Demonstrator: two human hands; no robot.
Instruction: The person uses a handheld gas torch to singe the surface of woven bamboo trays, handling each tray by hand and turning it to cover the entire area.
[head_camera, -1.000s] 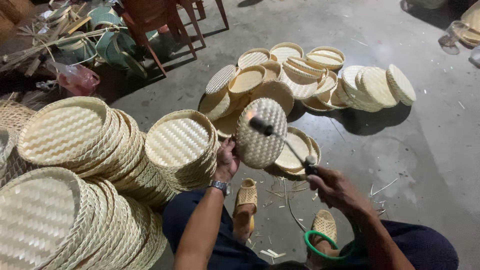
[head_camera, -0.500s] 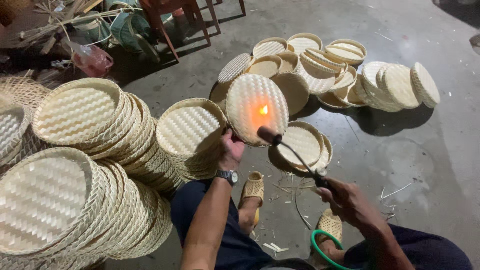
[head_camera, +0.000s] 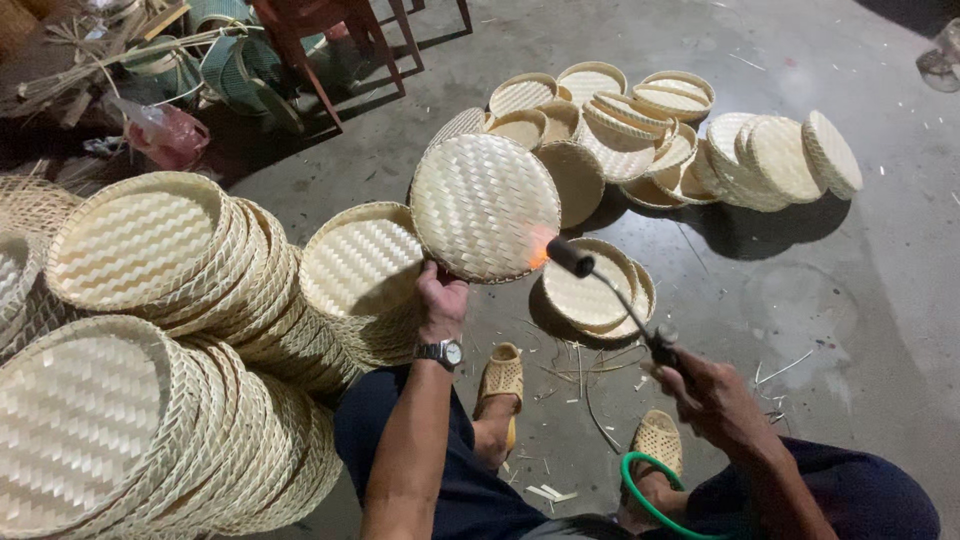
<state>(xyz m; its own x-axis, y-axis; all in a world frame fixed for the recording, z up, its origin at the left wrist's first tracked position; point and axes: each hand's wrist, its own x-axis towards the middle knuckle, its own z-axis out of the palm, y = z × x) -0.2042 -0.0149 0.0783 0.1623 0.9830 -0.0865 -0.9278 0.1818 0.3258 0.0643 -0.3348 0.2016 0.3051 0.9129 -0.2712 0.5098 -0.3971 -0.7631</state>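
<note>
My left hand (head_camera: 440, 298), with a wristwatch, grips the lower edge of a round woven bamboo tray (head_camera: 484, 205) and holds it upright, its underside toward me. My right hand (head_camera: 712, 395) holds a gas torch (head_camera: 612, 293) with a thin metal stem and dark nozzle. A small orange flame (head_camera: 540, 246) touches the tray's lower right rim. A green hose (head_camera: 650, 490) loops near my right foot.
Tall stacks of woven trays (head_camera: 150, 330) lie on my left. Two trays (head_camera: 590, 290) lie on the concrete floor ahead, and a pile of several more (head_camera: 680, 140) lies beyond. Red chair legs (head_camera: 320, 50) and clutter stand at the back left. Bamboo scraps litter the floor.
The flame has moved from the middle of the tray's underside down to its lower right rim. The tray looks larger in view and my right hand has shifted slightly.
</note>
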